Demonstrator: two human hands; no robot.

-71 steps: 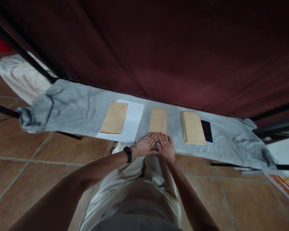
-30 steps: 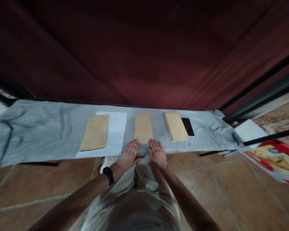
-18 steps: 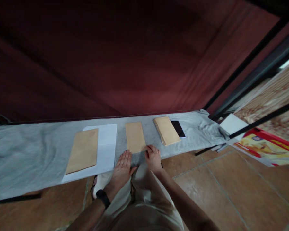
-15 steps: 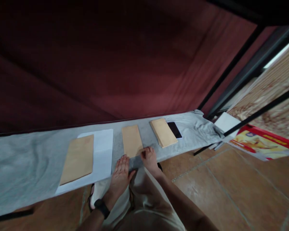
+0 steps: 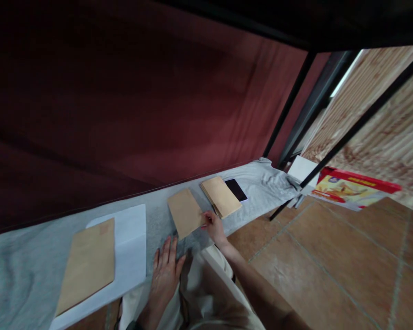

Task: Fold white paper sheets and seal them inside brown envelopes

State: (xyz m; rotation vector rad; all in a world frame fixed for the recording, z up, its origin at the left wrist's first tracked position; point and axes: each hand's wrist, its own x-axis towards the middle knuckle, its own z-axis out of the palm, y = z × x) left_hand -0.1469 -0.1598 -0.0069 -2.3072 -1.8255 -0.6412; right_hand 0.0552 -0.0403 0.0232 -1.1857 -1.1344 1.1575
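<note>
My right hand (image 5: 212, 228) pinches the near right corner of a brown paper envelope (image 5: 185, 213), which lies at a slant on the grey cloth. Fingers spread, my left hand (image 5: 165, 270) rests flat on the cloth's near edge, just short of that envelope. Beyond my right hand sits a small stack of brown envelopes (image 5: 221, 196), its edges slightly fanned. To the left, a larger brown envelope (image 5: 86, 263) lies over white paper sheets (image 5: 132, 247).
A dark-screened phone (image 5: 236, 189) touches the stack's right side. Grey cloth (image 5: 258, 183) covers the narrow bench. Behind it hangs a dark red curtain (image 5: 151, 123). Black metal bars (image 5: 289, 110) and a red and yellow box (image 5: 347, 188) stand at the right.
My right hand now grips the middle envelope's corner, and that envelope has turned askew. My left hand has come away from its near edge. The whole view has swung to the right.
</note>
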